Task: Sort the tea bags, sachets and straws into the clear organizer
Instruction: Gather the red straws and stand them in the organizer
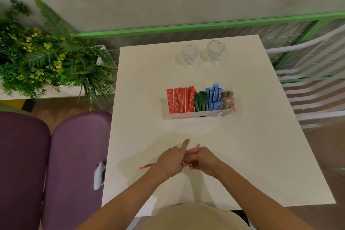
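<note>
— What are the fingers doing?

— The right hand (202, 160) has its fingers curled in, pinching a few loose straws (147, 166) in red-and-white wrappers. The left hand (170, 160) meets it knuckle to knuckle. Its index finger (185, 144) sticks out straight, pointing away from the body, and the other fingers fold down over the same straws.

— Where do those straws lie?

— They lie slantwise across the near part of the white table (252, 155). One end pokes out to the left of the left hand, low over the tabletop, and the other shows just past the right hand's fingertips. I cannot tell how many there are.

— And the organizer?

— The clear organizer (186, 115) sits mid-table, well beyond the hands. From left to right it holds a packed row of red straws (180, 100), then green sachets (200, 101), blue sachets (213, 97) and tea bags (227, 101) with red tags at the right end.

— What lies further out?

— Two empty glasses (189, 54) stand side by side at the far edge of the table. Two purple chairs (74, 155) stand to the left, and leafy plants (46, 58) with yellow flowers sit behind them. A white slatted chair (308, 89) stands to the right, and a green railing (186, 28) runs along the wall.
</note>
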Motion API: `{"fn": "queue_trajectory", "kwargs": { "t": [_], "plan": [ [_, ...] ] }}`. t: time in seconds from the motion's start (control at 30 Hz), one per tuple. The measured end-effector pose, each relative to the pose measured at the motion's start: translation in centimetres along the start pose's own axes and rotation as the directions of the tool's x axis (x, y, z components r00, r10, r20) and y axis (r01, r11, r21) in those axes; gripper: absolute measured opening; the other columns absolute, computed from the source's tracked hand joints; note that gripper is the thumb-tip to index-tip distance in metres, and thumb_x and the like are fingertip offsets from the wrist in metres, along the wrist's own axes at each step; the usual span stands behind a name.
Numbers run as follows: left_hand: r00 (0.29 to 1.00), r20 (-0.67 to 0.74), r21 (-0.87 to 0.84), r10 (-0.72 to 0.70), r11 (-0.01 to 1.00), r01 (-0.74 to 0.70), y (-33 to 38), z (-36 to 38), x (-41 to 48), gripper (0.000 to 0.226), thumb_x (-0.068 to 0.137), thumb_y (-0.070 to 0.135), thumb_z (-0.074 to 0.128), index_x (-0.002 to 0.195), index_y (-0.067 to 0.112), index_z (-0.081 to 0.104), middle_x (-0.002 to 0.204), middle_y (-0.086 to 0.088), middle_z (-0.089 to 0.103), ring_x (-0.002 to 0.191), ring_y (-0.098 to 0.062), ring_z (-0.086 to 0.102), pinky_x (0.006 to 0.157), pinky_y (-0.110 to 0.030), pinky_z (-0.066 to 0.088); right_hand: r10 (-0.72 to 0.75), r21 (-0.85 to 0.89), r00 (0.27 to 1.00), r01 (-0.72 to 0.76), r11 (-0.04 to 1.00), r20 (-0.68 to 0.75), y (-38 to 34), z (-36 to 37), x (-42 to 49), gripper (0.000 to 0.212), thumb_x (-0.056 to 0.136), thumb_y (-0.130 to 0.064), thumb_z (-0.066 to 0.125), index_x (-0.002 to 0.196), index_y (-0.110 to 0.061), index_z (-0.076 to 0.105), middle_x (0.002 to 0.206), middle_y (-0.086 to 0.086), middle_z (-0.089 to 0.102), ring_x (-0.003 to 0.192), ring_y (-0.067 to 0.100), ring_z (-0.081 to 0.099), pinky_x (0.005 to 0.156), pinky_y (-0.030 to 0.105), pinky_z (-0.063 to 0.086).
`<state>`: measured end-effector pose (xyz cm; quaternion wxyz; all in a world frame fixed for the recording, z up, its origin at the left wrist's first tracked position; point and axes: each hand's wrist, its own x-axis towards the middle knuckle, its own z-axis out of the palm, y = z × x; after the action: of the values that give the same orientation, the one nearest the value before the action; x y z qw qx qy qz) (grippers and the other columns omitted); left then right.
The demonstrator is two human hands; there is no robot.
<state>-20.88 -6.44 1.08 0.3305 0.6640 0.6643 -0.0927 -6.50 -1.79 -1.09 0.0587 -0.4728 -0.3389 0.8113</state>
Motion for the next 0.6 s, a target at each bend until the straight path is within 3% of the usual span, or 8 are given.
{"fn": "queue_trajectory", "kwargs": {
  "t": [0.17,0.3,0.43,0.6],
  "plan": [
    [0.999,-0.042,0.009,-0.022,1.0,0.023,0.9,0.5,0.0,0.089,0.091,0.014,0.058,0.154,0.029,-0.004,0.117,-0.013,0.059,0.096,-0.034,0.063,0.074,-0.041,0.049,0.04,0.014,0.998,-0.04,0.999,-0.037,-0.1,0.1,0.4,0.016,0.08,0.01,0.06,0.084,0.002,0.073,0.072,0.015,0.065,0.064,0.023,0.064,0.053,0.026,0.043],
    [0.998,-0.065,0.043,0.023,0.999,-0.02,1.3,0.9,-0.2,0.094,0.09,0.01,0.058,0.153,0.031,-0.008,0.126,-0.009,0.05,0.092,-0.033,0.061,0.069,-0.039,0.044,0.086,0.022,0.996,-0.086,0.996,-0.015,0.0,-0.3,0.5,0.017,0.079,0.012,0.058,0.083,0.001,0.07,0.07,0.014,0.06,0.061,0.021,0.06,0.052,0.027,0.041],
    [0.997,-0.062,0.04,0.046,0.998,-0.044,1.6,1.1,-0.1,0.081,0.09,0.01,0.056,0.152,0.028,0.007,0.122,-0.007,0.049,0.091,-0.033,0.061,0.068,-0.038,0.042,0.084,0.02,0.996,-0.084,0.996,-0.006,0.1,-0.6,0.5,0.021,0.078,0.015,0.053,0.085,0.004,0.069,0.072,0.017,0.061,0.061,0.022,0.059,0.053,0.027,0.042],
    [0.997,-0.066,-0.115,0.05,0.992,-0.057,0.2,0.9,0.2,0.064,0.087,0.013,0.057,0.143,0.026,0.031,0.118,-0.004,0.053,0.101,-0.03,0.058,0.079,-0.038,0.049,0.054,0.064,0.998,-0.052,0.997,-0.026,0.2,-0.7,0.4,0.021,0.078,0.017,0.06,0.097,0.015,0.069,0.079,0.021,0.067,0.062,0.023,0.06,0.056,0.026,0.045]
  ]
}}
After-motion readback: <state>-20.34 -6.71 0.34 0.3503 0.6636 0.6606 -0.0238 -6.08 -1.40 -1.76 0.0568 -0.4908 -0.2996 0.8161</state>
